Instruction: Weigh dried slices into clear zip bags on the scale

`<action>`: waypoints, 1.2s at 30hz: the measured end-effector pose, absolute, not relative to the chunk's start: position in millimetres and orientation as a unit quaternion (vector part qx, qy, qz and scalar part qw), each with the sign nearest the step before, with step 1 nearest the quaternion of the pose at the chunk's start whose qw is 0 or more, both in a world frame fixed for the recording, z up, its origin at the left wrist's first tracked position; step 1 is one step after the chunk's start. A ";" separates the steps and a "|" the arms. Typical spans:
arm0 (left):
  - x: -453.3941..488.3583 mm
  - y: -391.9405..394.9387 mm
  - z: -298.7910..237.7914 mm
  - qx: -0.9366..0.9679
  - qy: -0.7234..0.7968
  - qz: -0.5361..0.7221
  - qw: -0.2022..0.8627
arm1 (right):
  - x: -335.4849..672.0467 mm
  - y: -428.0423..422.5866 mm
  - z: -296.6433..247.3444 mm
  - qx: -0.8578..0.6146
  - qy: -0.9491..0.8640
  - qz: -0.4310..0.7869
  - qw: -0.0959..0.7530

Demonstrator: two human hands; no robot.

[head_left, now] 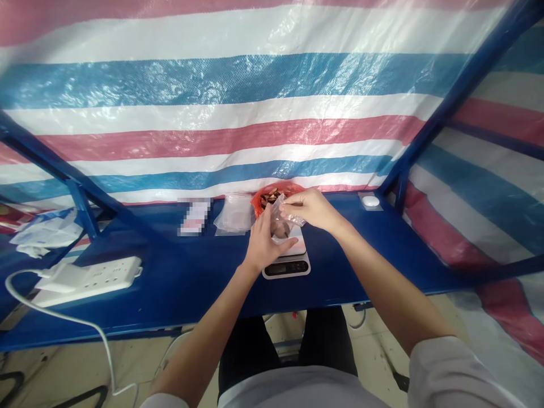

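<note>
A small clear plastic bag (281,222) with brown pieces inside rests on a white digital scale (287,265) on the blue table. My left hand (264,242) curls round the bag's left side. My right hand (311,208) pinches the bag's top edge from the right. Just behind them sits a red plastic bag (260,199) full of the same brown pieces.
A stack of empty clear bags (233,220) lies left of the red bag. A white power strip (88,279) with its cable sits at the table's left. A small white round object (370,201) lies at the back right. Blue frame posts (442,113) stand at both sides, striped tarp behind.
</note>
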State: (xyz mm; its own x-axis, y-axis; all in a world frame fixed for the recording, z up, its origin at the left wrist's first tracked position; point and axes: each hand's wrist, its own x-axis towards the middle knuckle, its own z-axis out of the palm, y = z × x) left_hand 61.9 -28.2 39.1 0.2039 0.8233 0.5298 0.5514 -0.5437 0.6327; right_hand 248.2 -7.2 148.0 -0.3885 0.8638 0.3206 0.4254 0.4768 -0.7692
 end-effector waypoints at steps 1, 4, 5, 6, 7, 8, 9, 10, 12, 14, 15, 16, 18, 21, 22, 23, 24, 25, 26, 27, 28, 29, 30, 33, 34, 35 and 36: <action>64.4 -29.3 37.1 0.768 0.462 0.423 0.134 | 249.5 -6.8 145.6 -0.416 -0.769 0.312 0.372; 65.2 -28.1 35.6 0.789 0.474 0.381 0.087 | 256.8 -7.8 139.2 -0.427 -0.731 0.361 0.391; 62.9 -27.1 36.8 0.799 0.470 0.367 0.079 | 260.2 -8.6 137.1 -0.433 -0.716 0.381 0.392; 59.8 -25.9 38.7 0.810 0.462 0.352 0.075 | 263.9 -9.5 134.6 -0.441 -0.699 0.403 0.393; 56.1 -24.7 41.1 0.823 0.453 0.335 0.074 | 267.7 -10.3 131.5 -0.449 -0.681 0.425 0.393; 52.2 -23.4 43.6 0.835 0.443 0.317 0.076 | 271.6 -11.1 127.7 -0.455 -0.662 0.447 0.393; 48.4 -22.1 46.1 0.847 0.432 0.298 0.080 | 275.2 -11.7 123.0 -0.461 -0.643 0.466 0.395; 45.1 -20.4 48.2 0.857 0.423 0.281 0.086 | 278.6 -12.1 117.4 -0.466 -0.627 0.481 0.398; 40.3 -16.2 51.2 0.874 0.407 0.244 0.101 | 284.4 -12.3 104.2 -0.476 -0.601 0.499 0.404; 37.9 -10.8 51.8 0.887 0.394 0.210 0.115 | 288.6 -11.9 89.7 -0.488 -0.582 0.508 0.407; 37.4 -7.9 51.3 0.892 0.388 0.197 0.121 | 290.2 -11.5 82.7 -0.494 -0.573 0.511 0.409; 37.0 -5.0 50.3 0.896 0.382 0.187 0.124 | 291.6 -11.1 76.1 -0.499 -0.565 0.512 0.411; 36.2 0.0 47.2 0.902 0.372 0.179 0.127 | 293.7 -10.1 64.9 -0.511 -0.552 0.514 0.413; 34.3 4.5 40.9 0.906 0.362 0.180 0.130 | 295.4 -8.7 53.4 -0.523 -0.545 0.510 0.411; 33.6 5.0 38.9 0.907 0.357 0.182 0.129 | 295.6 -8.2 50.7 -0.527 -0.543 0.507 0.412; 33.0 5.1 37.1 0.908 0.352 0.187 0.128 | 295.6 -7.7 48.5 -0.531 -0.543 0.504 0.412; 32.7 4.9 35.6 0.909 0.347 0.192 0.127 | 295.5 -7.3 46.7 -0.534 -0.543 0.500 0.412; 32.5 4.4 34.6 0.911 0.340 0.198 0.126 | 295.6 -6.9 45.3 -0.537 -0.543 0.497 0.411; 32.3 3.8 34.0 0.911 0.335 0.204 0.127 | 295.9 -6.7 44.2 -0.540 -0.544 0.494 0.410; 31.9 3.1 33.7 0.911 0.332 0.210 0.129 | 296.7 -6.7 43.4 -0.543 -0.546 0.491 0.407; 31.1 2.4 33.6 0.908 0.332 0.217 0.133 | 298.2 -7.1 42.7 -0.546 -0.549 0.487 0.404; 29.5 1.7 33.4 0.903 0.337 0.228 0.139 | 300.6 -7.9 42.0 -0.551 -0.552 0.479 0.401; 27.0 1.0 33.0 0.894 0.348 0.242 0.145 | 303.8 -9.1 41.0 -0.558 -0.556 0.468 0.399; 13.4 -1.6 28.0 0.849 0.404 0.304 0.155 | 316.8 -15.5 34.4 -0.597 -0.580 0.387 0.396; 7.4 -2.7 24.8 0.830 0.428 0.324 0.150 | 320.9 -18.3 30.7 -0.615 -0.595 0.339 0.391; 1.3 -4.1 21.1 0.812 0.454 0.340 0.140 | 324.3 -21.2 26.2 -0.633 -0.613 0.285 0.379; -4.3 -5.8 17.0 0.799 0.477 0.344 0.123 | 326.6 -24.1 21.1 -0.644 -0.634 0.229 0.362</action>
State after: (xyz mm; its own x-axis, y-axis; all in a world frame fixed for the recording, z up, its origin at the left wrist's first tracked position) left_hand -4.3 -5.8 17.0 0.3080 0.8468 0.4338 0.6779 -0.5152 0.5244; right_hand 326.6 -24.1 21.1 0.0916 0.9823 0.1634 0.6508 0.0651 -0.7565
